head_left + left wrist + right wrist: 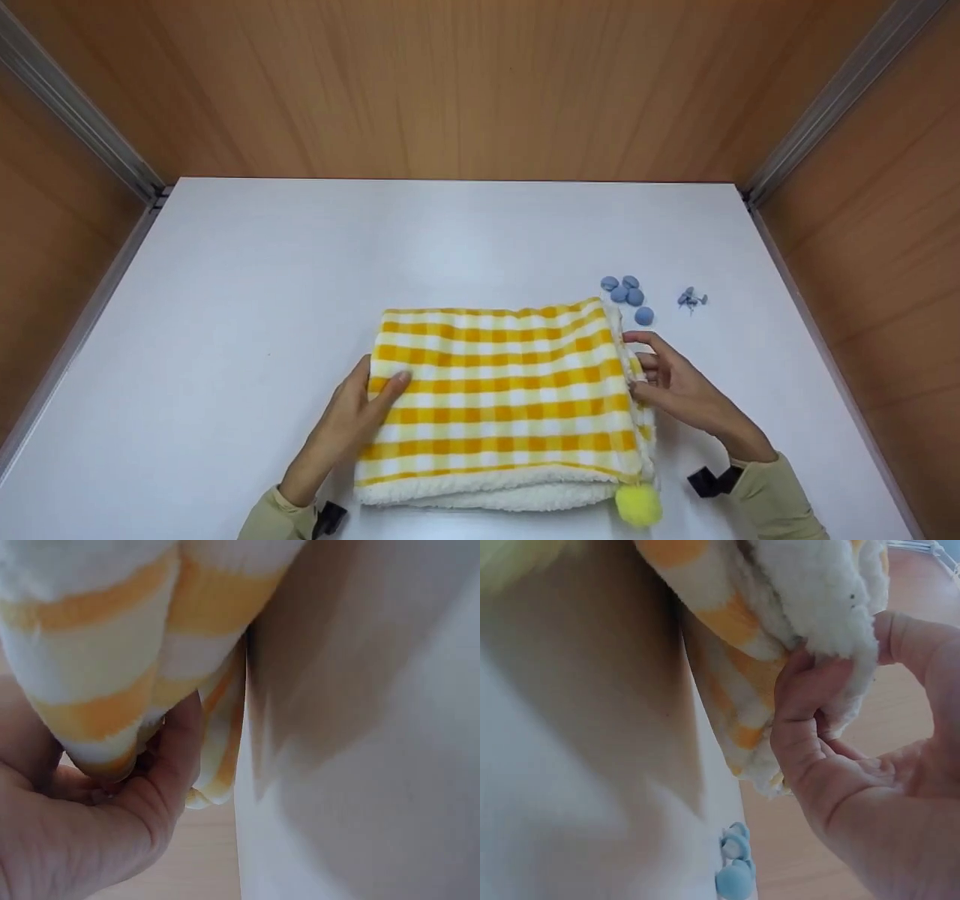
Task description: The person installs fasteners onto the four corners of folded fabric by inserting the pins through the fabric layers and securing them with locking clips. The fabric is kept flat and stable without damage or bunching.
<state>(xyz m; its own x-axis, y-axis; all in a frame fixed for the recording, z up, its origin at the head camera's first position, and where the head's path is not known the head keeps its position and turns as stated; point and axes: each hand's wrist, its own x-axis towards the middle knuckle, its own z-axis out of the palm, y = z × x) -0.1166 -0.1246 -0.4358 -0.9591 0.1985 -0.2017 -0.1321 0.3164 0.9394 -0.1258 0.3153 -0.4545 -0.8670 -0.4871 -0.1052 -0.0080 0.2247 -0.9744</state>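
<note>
I have one white bench [225, 300], its near edge cut off. At its near middle is one folded, yellow-checked blanket [495, 397]; whether its underside lies flat I can't tell. Two hands flank it: the left hand [349, 416] pinches the left edge, thumb on top and fingers mostly hidden; the right hand [686, 390] pinches the fleecy right edge. One yellow pompom [638, 505] sits at the near right corner, cropped in my right wrist view. Beyond, I count five round blue pieces [619, 294], then a tiny blue cluster [691, 300], too small to count.
</note>
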